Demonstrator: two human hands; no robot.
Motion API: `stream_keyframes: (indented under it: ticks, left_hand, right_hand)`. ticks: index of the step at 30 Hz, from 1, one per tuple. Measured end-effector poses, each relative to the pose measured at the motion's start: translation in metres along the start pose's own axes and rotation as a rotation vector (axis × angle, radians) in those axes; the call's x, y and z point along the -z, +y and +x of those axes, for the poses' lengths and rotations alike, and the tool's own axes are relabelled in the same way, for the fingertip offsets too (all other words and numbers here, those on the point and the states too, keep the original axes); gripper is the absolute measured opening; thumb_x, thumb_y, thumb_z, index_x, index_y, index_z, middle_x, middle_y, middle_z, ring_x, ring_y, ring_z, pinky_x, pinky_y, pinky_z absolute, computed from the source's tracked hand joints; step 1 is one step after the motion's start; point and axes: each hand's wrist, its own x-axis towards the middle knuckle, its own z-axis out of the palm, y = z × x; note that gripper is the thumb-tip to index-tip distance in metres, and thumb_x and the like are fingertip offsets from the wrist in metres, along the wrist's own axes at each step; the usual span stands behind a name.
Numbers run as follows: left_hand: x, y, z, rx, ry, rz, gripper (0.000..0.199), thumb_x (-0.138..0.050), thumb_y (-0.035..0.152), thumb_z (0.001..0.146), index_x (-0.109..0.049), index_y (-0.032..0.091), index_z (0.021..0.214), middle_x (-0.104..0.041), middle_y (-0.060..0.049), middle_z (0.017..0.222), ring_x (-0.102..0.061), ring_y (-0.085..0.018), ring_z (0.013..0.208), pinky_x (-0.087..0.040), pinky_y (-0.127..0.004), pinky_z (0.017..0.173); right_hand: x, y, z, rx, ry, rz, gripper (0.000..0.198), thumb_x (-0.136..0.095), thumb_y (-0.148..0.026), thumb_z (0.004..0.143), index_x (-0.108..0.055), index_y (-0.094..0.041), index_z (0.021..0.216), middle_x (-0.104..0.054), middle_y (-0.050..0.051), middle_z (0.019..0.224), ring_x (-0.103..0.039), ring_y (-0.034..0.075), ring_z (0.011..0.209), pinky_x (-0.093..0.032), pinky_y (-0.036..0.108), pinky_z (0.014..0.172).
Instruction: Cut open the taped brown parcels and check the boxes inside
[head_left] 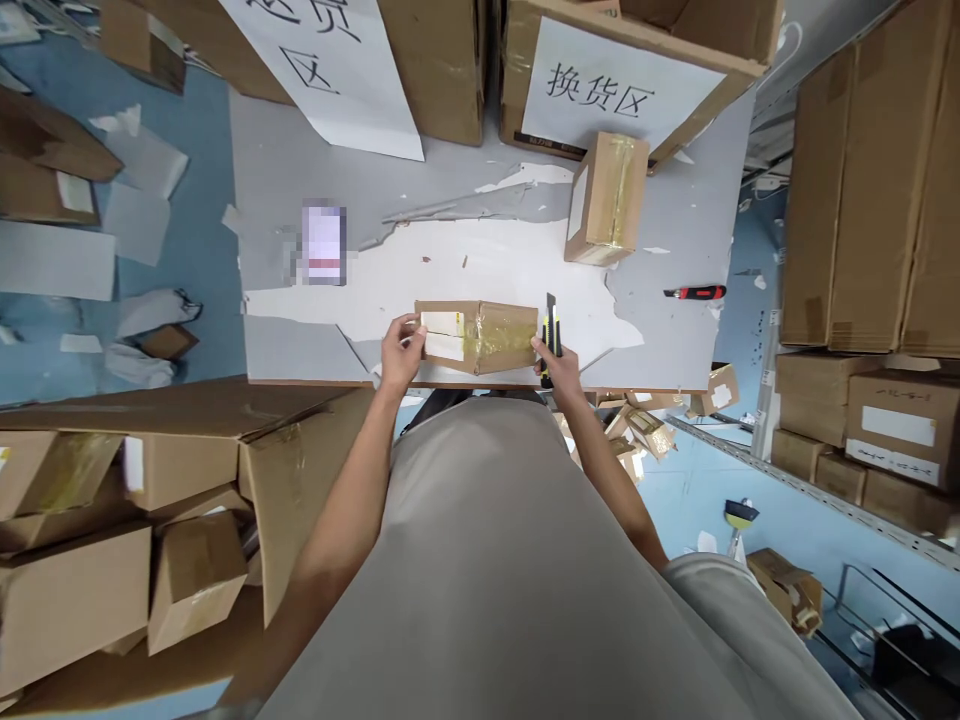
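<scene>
A small cardboard box (504, 338), with yellowish tape over its right part and white labels on its left, lies at the table's near edge. My left hand (403, 352) pinches the box's left end at the label. In my right hand (559, 372) is a black and yellow-green utility knife (551, 335), held with its tip pointing away from me. That hand's thumb touches the box's right end. Farther back on the right stands a taped cardboard box (609, 198). A red and black utility knife (695, 293) lies near the table's right edge.
Two large cartons with paper signs, a left one (442, 70) and a right one (517, 60), stand at the table's back. A blurred phone-like object (324, 243) lies left. A big open carton (281, 480) of boxes is at my lower left; shelved cartons (870, 200) stand right.
</scene>
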Motion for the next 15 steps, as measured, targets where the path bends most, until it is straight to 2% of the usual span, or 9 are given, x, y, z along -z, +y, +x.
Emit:
stream_keyframes:
  ticks: [3, 7, 9, 12, 15]
  left_hand:
    - [-0.027, -0.003, 0.002, 0.041, -0.151, -0.023, 0.054, -0.071, 0.055, 0.096, -0.065, 0.024, 0.14, -0.08, -0.01, 0.114, -0.074, -0.027, 0.114, -0.059, -0.041, 0.104]
    - [-0.051, 0.002, 0.007, 0.074, -0.384, 0.06, 0.078, -0.075, 0.049, 0.092, -0.058, 0.018, 0.162, -0.082, -0.013, 0.121, -0.075, -0.032, 0.121, -0.056, -0.053, 0.117]
    - [-0.047, 0.009, 0.009, 0.053, -0.435, 0.107, 0.078, -0.076, 0.047, 0.09, -0.062, 0.017, 0.161, -0.079, -0.019, 0.139, -0.072, -0.036, 0.134, -0.054, -0.057, 0.122]
    - [-0.026, 0.031, 0.008, -0.048, -0.413, 0.041, 0.064, -0.072, 0.052, 0.096, -0.073, 0.019, 0.151, -0.07, -0.02, 0.16, -0.065, -0.038, 0.148, -0.056, -0.055, 0.123]
    - [-0.006, 0.065, 0.003, -0.173, -0.406, -0.098, 0.055, -0.069, 0.059, 0.103, -0.078, 0.022, 0.144, -0.075, -0.015, 0.154, -0.071, -0.032, 0.142, -0.06, -0.048, 0.119]
  right_hand:
    - [0.014, -0.028, -0.007, 0.159, 0.066, -0.068, 0.057, -0.095, -0.069, 0.074, -0.077, -0.018, 0.093, -0.064, -0.006, 0.063, -0.055, 0.011, 0.052, -0.044, 0.024, 0.051]
    - [0.015, -0.053, -0.012, 0.276, 0.112, -0.297, 0.056, -0.088, -0.069, 0.081, -0.081, -0.016, 0.099, -0.068, -0.004, 0.068, -0.058, 0.013, 0.055, -0.046, 0.026, 0.055]
    - [0.009, -0.057, -0.015, 0.312, 0.162, -0.458, 0.057, -0.082, -0.071, 0.088, -0.083, -0.016, 0.103, -0.071, -0.001, 0.07, -0.064, 0.017, 0.063, -0.05, 0.028, 0.062]
    - [-0.001, -0.057, -0.02, 0.369, 0.241, -0.632, 0.059, -0.073, -0.072, 0.096, -0.083, -0.015, 0.108, -0.078, 0.005, 0.079, -0.072, 0.023, 0.081, -0.055, 0.03, 0.076]
    - [-0.005, -0.057, -0.024, 0.403, 0.269, -0.686, 0.059, -0.068, -0.072, 0.1, -0.083, -0.015, 0.11, -0.081, 0.008, 0.087, -0.074, 0.026, 0.09, -0.056, 0.032, 0.084]
